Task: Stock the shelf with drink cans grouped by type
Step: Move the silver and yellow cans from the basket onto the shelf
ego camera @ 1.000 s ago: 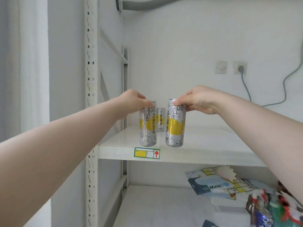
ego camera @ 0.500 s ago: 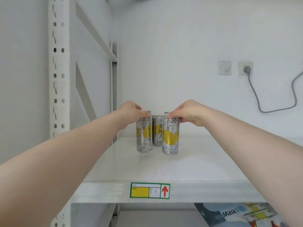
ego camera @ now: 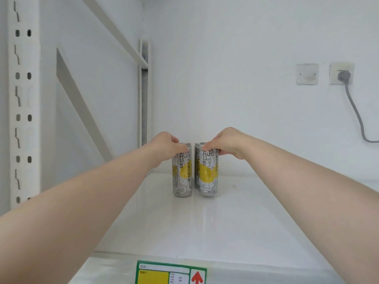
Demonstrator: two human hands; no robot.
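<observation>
— Two cans: position?
— Moved deeper on the shelf (ego camera: 235,222), near the rear can (ego camera: 196,154): one type, grouped. My left hand (ego camera: 165,143) pinches the top of the left can (ego camera: 183,177), right hand (ego camera: 224,143) the right can (ego camera: 208,177).

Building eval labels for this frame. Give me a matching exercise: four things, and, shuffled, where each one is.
Things:
1 left can
2 back can
3 grey plug
4 shelf label

Places:
A on the front edge of the shelf
B in the wall socket
C gripped at the top by the left hand
D mostly hidden behind the right can

Pairs: 1-C, 2-D, 3-B, 4-A
</observation>
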